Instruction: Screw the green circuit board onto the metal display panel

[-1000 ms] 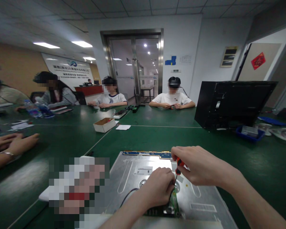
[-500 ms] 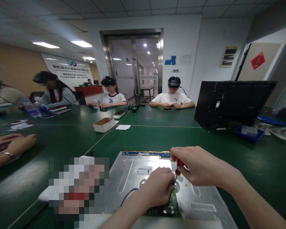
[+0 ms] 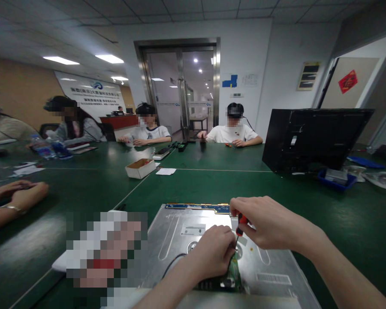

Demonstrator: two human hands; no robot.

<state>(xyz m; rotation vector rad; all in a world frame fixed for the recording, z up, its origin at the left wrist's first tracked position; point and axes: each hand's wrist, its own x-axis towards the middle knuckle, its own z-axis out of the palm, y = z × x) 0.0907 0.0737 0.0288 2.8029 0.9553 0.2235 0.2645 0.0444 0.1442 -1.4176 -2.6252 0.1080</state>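
Note:
My right hand [image 3: 270,225] grips the red-and-black handle of a screwdriver [image 3: 241,221] from above. The shaft points down, its tip at the upper edge of a green circuit board [image 3: 234,272]. My left hand [image 3: 214,251] is closed right beside the tip, fingers curled down by the board; what they pinch, if anything, is hidden. The board lies on a silver metal display panel [image 3: 276,266] with round bosses, labels and a dark cable [image 3: 172,266] left of my left wrist. A narrow blue circuit strip [image 3: 196,208] runs along the panel's far edge.
Left of the panel lies a blurred-out pale object [image 3: 96,249]. Farther off stand an open cardboard box [image 3: 141,168] and a black monitor [image 3: 315,139], with a blue tray [image 3: 337,180] near it. Another person's hands [image 3: 22,197] rest at the left; more people sit around the green table.
My hands and the screwdriver stay almost exactly in place. Across the table, one person in white has moved a hand out to the left, with a dark blurred thing near it.

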